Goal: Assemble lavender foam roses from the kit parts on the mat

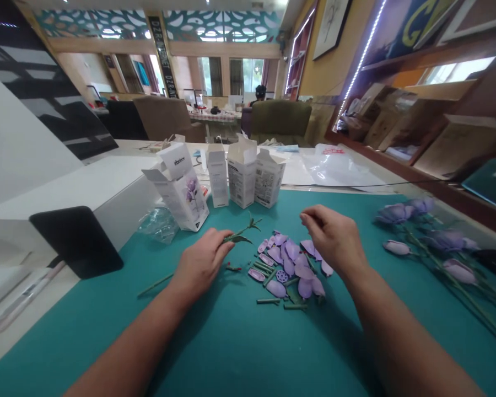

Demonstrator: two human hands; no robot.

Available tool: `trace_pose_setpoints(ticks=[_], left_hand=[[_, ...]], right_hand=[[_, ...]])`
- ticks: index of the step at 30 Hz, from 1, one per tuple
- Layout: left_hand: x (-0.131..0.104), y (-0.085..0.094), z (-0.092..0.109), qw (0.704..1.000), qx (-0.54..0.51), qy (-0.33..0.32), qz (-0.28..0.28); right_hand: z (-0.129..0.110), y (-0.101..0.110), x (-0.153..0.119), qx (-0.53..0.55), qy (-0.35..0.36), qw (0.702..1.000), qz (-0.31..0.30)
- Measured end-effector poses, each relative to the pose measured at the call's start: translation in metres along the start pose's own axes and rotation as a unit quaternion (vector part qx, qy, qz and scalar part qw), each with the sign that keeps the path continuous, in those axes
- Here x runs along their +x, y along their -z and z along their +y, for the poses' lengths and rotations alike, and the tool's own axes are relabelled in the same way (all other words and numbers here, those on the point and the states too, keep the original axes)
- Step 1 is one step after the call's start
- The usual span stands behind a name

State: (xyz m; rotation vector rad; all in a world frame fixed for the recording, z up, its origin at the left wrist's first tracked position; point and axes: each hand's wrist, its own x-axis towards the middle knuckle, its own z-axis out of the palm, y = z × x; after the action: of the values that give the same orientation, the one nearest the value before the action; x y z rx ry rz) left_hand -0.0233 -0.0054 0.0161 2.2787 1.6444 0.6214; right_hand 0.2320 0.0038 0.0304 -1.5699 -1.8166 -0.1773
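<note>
My left hand [202,259] is closed around a green toy flower stem [155,285] with leaves at its upper end. The leafy tip points right, toward a pile of purple plastic petals [291,251]. My right hand [334,234] hovers at the pile's right side, thumb and fingers pinched together; anything between them is too small or hidden to make out. Short green stem pieces [268,301] and a purple perforated disc [281,276] lie among the petals. Close to my left fingertips is a small red and green piece [233,268].
Finished purple flowers [450,240] lie at the right on the green mat [240,353]. Opened white boxes [242,173] stand at the back, with a flower-printed box [186,193] and a clear plastic bag [159,225] at left. A black tablet [76,241] leans at the left edge.
</note>
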Motion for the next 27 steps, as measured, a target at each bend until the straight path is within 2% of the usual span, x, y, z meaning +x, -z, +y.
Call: trace_pose_setpoints(ticks=[5,9,14,21,24,27], left_hand=[[0.002,0.004,-0.001,0.999,-0.038,0.038,-0.003],[0.003,0.006,-0.002,0.996,-0.053,0.065,0.006],[0.002,0.010,0.000,0.994,-0.086,0.065,0.005],[0.001,0.014,0.002,0.986,-0.152,0.064,0.000],[0.001,0.015,0.002,0.978,-0.200,0.055,-0.024],[0.000,0.016,0.004,0.963,-0.258,0.060,-0.046]], right_hand=[[0.044,-0.011,0.008,-0.086,-0.041,0.984,-0.152],[0.056,-0.005,0.010,-0.111,-0.060,0.962,-0.244],[0.038,0.002,0.010,-0.069,-0.060,0.943,-0.320],[0.003,0.009,-0.016,0.005,-0.012,0.935,-0.356],[-0.003,0.008,-0.035,-0.015,0.039,0.929,-0.367],[-0.007,-0.001,-0.050,-0.082,0.079,0.929,-0.351]])
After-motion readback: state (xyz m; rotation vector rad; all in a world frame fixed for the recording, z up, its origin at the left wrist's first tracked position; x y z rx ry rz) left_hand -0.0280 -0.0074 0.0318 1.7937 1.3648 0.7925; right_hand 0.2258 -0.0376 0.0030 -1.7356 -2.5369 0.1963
